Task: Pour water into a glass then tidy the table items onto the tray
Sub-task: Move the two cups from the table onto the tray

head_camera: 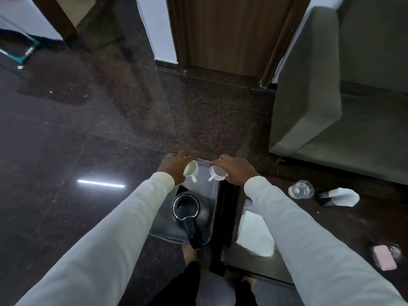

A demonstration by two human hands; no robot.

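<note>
Both hands grasp glossy white cups over the clear tray (212, 191): left hand (176, 165) tilts its cup (191, 169) rightward, right hand (235, 170) keeps its cup (217, 172) upright.

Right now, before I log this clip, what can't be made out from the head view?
- Tray: far end hidden by both hands and cups.
- Left cup, tilted: left hand hides its far side.
- Right cup: contents too blurred; right hand covers one side.
- Kettle: water level unseen.
- Glass on the table: fill unclear, too small.
- White paper: partly under the right sleeve.
</note>
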